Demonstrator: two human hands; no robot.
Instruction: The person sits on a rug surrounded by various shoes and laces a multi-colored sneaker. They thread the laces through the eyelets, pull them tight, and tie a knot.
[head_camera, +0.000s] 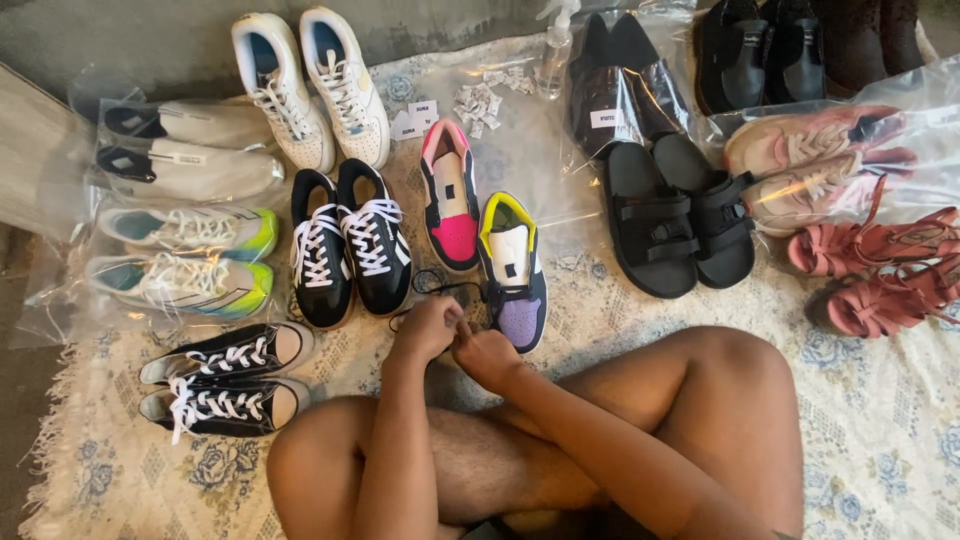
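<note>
I sit cross-legged on a pale floral rug (880, 420). My left hand (428, 327) and my right hand (484, 354) meet just in front of a multicoloured sneaker (514, 270) with a yellow collar and purple toe. Both hands pinch a thin black shoelace (440, 287) that loops up onto the rug toward that sneaker. Its unlaced partner (450, 196), pink and black, lies beside it to the left.
Black sneakers with white laces (350, 245), white sneakers (312, 88), bagged white and green shoes (185, 255), black-and-white canvas shoes (225, 380), black sandals (680, 215), bagged dark shoes (615, 90), bagged pink sneakers (815, 160), red sandals (880, 270), a spray bottle (556, 50) and paper tags (480, 100) surround me.
</note>
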